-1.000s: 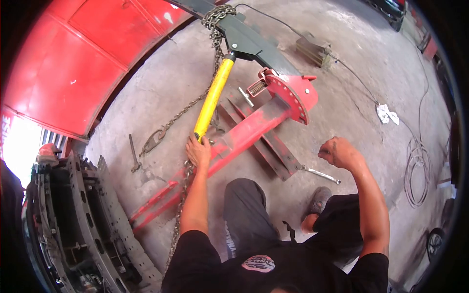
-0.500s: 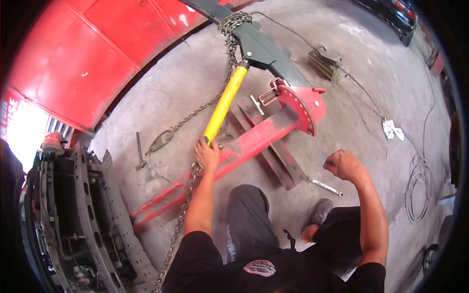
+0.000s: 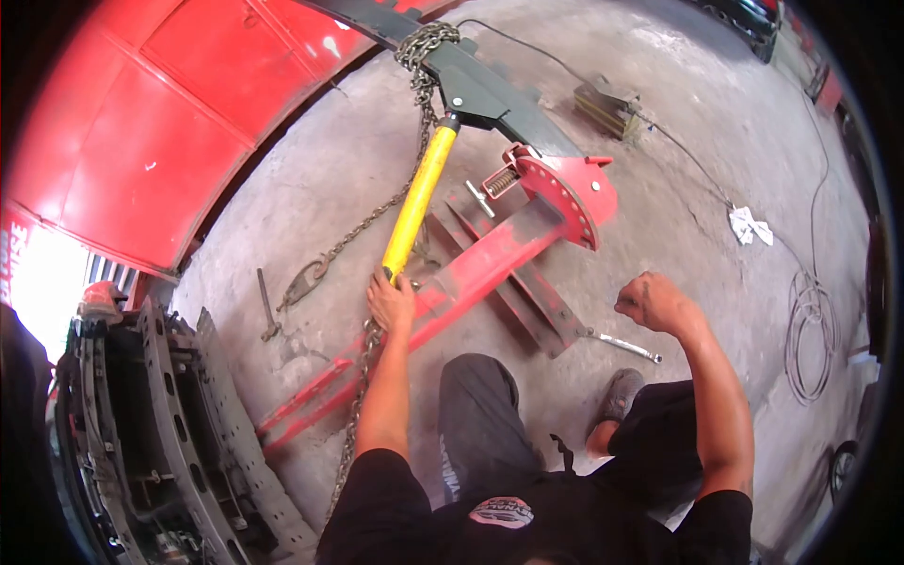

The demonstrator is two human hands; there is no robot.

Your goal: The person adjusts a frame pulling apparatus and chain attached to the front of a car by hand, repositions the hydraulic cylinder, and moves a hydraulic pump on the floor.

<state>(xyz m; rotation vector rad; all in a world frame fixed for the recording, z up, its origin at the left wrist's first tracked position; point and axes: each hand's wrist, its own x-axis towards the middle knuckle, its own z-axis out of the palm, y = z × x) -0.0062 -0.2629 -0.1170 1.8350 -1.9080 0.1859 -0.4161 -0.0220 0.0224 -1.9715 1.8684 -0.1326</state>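
My left hand [image 3: 391, 301] is wrapped round the lower end of a yellow hydraulic ram [image 3: 420, 198], beside the red steel arm [image 3: 508, 247]. The ram slopes up to a dark grey steel beam [image 3: 480, 87], where its upper end meets a bracket. A steel chain [image 3: 426, 47] is wound round that beam; another length of chain [image 3: 358, 405] hangs down past my left wrist. My right hand [image 3: 654, 303] is raised over the floor to the right of the red arm, closed in a fist. Nothing shows sticking out of it.
A stripped vehicle front end [image 3: 179, 414] stands at the left, near a red metal gate [image 3: 122, 122]. On the floor lie a chrome wrench [image 3: 626, 347], a T-shaped bar [image 3: 266, 306], a foot pump [image 3: 607, 111] with its hose, white paper [image 3: 750, 226] and coiled cable [image 3: 808, 348].
The view has shifted a little, so the beam, ram and red arm sit slightly further left. My left hand stays on the ram's lower end; my right fist stays raised.
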